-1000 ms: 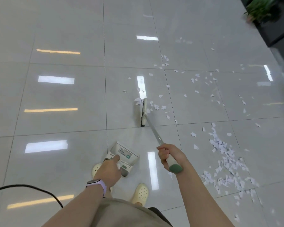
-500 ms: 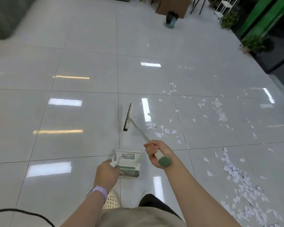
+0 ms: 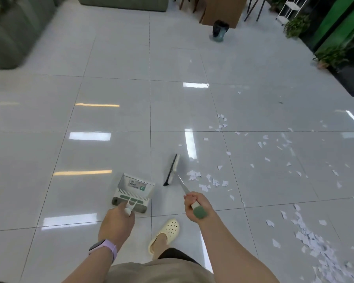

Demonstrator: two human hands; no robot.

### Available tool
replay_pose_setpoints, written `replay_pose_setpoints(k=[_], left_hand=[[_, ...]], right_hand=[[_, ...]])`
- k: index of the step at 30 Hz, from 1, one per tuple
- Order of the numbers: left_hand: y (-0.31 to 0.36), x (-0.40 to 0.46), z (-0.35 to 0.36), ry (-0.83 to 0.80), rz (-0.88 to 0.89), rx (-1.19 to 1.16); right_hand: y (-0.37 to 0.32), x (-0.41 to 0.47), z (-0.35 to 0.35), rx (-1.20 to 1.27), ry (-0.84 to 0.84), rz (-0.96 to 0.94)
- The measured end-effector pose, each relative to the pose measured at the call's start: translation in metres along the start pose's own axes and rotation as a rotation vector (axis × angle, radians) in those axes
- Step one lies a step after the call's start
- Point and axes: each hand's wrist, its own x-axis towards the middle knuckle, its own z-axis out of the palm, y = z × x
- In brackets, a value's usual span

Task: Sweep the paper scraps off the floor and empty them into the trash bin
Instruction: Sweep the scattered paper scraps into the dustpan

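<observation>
Left hand: the left hand sits in the lower centre of the frame, its fingers curled round the white handle of the dustpan; a lilac watch is on the wrist.
Dustpan: white and green with a label inside, just above the left hand; whether it touches the floor cannot be told.
Right hand: the right hand is lower centre-right, its fingers gripping the green-capped end of the broom handle.
Broom: the thin metal shaft slants up and left from the right hand to a dark-bristled head, which stands just right of the dustpan and apart from it.
Paper scraps: white paper scraps lie on the floor just right of the broom head; more are strewn across the centre-right tiles, and a dense heap fills the lower right corner.
Trash bin: a small dark-lined trash bin stands in the upper centre-right, well apart from the scraps.
Floor: glossy pale grey tiles with bright light reflections.
Foot: one cream perforated clog is between the two forearms at bottom centre.
Surroundings: a grey-green sofa at upper left, potted plants at upper right beside a green panel.
</observation>
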Motion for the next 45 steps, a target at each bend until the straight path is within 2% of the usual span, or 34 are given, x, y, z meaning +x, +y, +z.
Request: replay_pose_setpoints(k=[4,10,14,17,21,24,29,33,38,41,45], left_hand=[[0.042,0.053,-0.004,-0.048,0.042,0.066],[0.12,0.1,0.021,-0.141,0.121,0.069],[0.163,0.115,0.024,-0.179,0.162,0.027],[0.192,0.129,0.034,-0.215,0.187,0.03],[0.222,0.144,0.04,-0.254,0.227,0.072],[0.221,0.157,0.029,-0.278,0.225,0.081],[0.193,0.198,-0.021,-0.239,0.175,0.044],[0.156,0.247,-0.071,-0.077,-0.018,-0.062],[0.093,0.307,-0.127,0.107,-0.236,-0.119],[0.065,0.324,-0.147,0.129,-0.287,-0.153],[0.053,0.333,-0.157,0.043,-0.227,-0.111]], right_hand=[[-0.077,0.002,-0.045,0.0,0.248,-0.148],[-0.159,-0.023,-0.107,-0.202,0.637,-0.203],[-0.181,-0.042,-0.122,-0.164,0.704,-0.251],[-0.176,-0.049,-0.111,-0.031,0.657,-0.303],[-0.166,-0.037,-0.07,0.185,0.422,-0.356],[-0.161,-0.026,-0.029,0.263,0.242,-0.299],[-0.134,0.001,0.061,0.139,0.04,-0.138],[-0.11,0.028,0.14,0.008,-0.033,-0.037],[-0.087,0.067,0.219,-0.005,-0.153,0.114],[-0.065,0.092,0.244,-0.005,-0.134,0.178],[-0.048,0.118,0.243,0.073,-0.056,0.214]])
